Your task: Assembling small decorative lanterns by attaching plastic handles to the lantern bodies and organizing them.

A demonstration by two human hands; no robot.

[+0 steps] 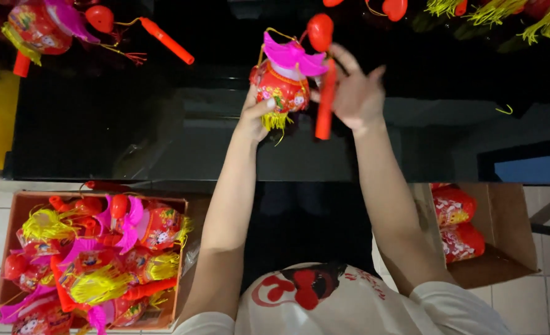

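Hands meet over a glossy black table (132,136), seen from above, and both are busy with one small toy lantern (279,87). The lantern has a round red body printed with bright pictures, a pink winged top and a short yellow tassel hanging from its underside. The left hand (254,115) comes up from below, and its fingers are curled around the lower left side of the red body, with the thumb pressed against the front just above the tassel. The right hand (357,93) is just beside the lantern on its other side; its palm lies against an orange-red stick (326,102) that stands almost upright beside the lantern, while the fingers are spread and partly open instead of wrapped tight, so whether they truly pinch the stick cannot be told. A red heart-shaped piece (320,31) sits above the stick, close to the pink top. The lantern is held a little above the middle of the table's far half, well apart from another lantern (39,25) of the same kind lying at the upper left corner beside a second stick (166,40). On the tiled floor to the person's left stands a cardboard box (179,248) heaped with more lanterns, pink tops and yellow tassels tangled together. To the right, a second cardboard box (510,229) holds red packets (456,223).
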